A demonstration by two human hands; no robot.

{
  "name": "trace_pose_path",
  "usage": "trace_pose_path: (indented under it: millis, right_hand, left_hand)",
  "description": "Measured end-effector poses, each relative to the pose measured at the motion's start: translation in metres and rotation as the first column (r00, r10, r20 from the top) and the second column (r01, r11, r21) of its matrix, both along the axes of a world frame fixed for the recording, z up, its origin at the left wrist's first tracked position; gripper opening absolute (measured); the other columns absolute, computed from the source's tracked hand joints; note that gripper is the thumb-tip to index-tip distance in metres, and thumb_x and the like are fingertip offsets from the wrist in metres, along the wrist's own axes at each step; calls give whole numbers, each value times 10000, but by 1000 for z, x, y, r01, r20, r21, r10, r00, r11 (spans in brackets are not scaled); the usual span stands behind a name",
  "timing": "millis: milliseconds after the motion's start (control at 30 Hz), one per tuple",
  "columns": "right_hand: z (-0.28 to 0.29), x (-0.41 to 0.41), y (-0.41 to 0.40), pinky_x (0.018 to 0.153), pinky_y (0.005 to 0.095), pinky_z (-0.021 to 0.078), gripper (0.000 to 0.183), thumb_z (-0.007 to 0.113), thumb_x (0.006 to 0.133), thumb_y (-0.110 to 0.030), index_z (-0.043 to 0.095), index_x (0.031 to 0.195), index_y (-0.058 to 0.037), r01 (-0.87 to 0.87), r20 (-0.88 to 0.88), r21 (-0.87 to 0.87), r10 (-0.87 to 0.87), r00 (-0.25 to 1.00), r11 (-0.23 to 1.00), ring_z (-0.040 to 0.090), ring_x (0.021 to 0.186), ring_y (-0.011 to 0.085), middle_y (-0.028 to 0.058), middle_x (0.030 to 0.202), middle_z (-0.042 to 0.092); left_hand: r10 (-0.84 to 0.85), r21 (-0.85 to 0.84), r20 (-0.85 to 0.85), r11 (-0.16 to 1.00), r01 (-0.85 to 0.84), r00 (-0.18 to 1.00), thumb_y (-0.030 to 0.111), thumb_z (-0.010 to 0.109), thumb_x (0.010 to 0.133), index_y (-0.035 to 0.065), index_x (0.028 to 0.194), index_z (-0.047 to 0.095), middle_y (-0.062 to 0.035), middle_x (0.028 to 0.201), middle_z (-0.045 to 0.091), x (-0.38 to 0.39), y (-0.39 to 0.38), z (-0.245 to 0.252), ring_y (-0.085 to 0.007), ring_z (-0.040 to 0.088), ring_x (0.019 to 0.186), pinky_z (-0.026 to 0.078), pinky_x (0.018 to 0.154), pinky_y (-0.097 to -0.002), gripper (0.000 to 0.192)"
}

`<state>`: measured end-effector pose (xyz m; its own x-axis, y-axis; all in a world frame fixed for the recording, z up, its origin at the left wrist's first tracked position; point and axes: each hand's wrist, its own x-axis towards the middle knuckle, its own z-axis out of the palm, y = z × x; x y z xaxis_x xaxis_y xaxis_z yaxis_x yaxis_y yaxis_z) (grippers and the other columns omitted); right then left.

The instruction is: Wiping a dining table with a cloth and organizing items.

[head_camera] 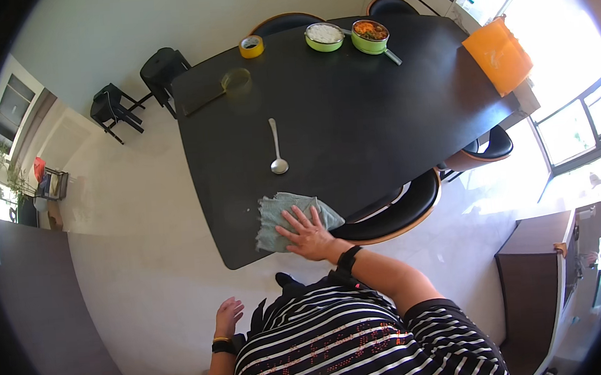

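Observation:
My right hand (309, 236) lies flat on a grey-green cloth (274, 220), palm down with the fingers spread. This cloth has a frayed left edge and rests at the near edge of the dark table (338, 127). Over the floor, beside my body, my left hand (228, 315) hangs with nothing in it, its fingers loosely bent and a little apart. Beyond the cloth lies a metal spoon (279, 164), bowl end towards me. A small pale speck (248, 209) is on the tabletop just left of the cloth.
At the table's far side stand a green bowl of rice (324, 37), a green bowl of reddish food (370, 37) and a yellow tape roll (251, 47). A round see-through utensil (236, 81) lies left. An orange sheet (499, 56) covers the right end. Chairs (401, 212) surround the table.

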<state>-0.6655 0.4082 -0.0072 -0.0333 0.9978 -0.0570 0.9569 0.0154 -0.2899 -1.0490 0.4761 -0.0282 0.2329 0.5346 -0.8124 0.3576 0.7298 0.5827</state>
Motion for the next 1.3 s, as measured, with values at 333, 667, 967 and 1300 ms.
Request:
trace_pose_path:
  millis: [333, 667, 967, 1300]
  right_hand:
    - [-10, 109, 1, 1046, 699, 85, 589, 352, 945, -452, 294, 1460, -171, 925, 30, -2, -924, 380, 380, 59, 1429, 389, 150, 1554, 128]
    - [-7, -89, 70, 1062, 679, 80, 619, 474, 900, -450, 330, 1447, -198, 172, 24, 19, -173, 985, 985, 89, 1423, 377, 135, 1540, 170]
    - [-1, 65, 1, 1082, 643, 100, 577, 420, 938, -470, 302, 1455, -242, 355, 141, -39, -347, 927, 934, 130, 1428, 322, 66, 1553, 165]
    - [1, 116, 88, 1075, 664, 71, 643, 500, 887, -368, 298, 1447, -125, 759, 41, -98, -759, 650, 644, 74, 1418, 416, 179, 1538, 145]
  left_hand:
    - [159, -7, -30, 987, -159, 987, 237, 524, 942, 2, 1343, 395, -183, 1251, 534, -113, 24, 3, -302, 548, 1136, 448, 942, -408, 483]
    - [109, 198, 58, 973, -119, 992, 237, 535, 938, 14, 1263, 491, -146, 1177, 592, -55, 95, 20, -254, 596, 1057, 472, 896, -373, 397]
    - [-446, 659, 99, 699, 278, 889, 95, 555, 931, 12, 1236, 525, -110, 1118, 634, 85, 198, 76, -188, 622, 1009, 492, 879, -287, 318]
    - [-812, 674, -121, 356, 648, 571, 135, 606, 883, 31, 1206, 553, -147, 1074, 653, 252, 240, 98, -236, 644, 979, 515, 869, -318, 344]
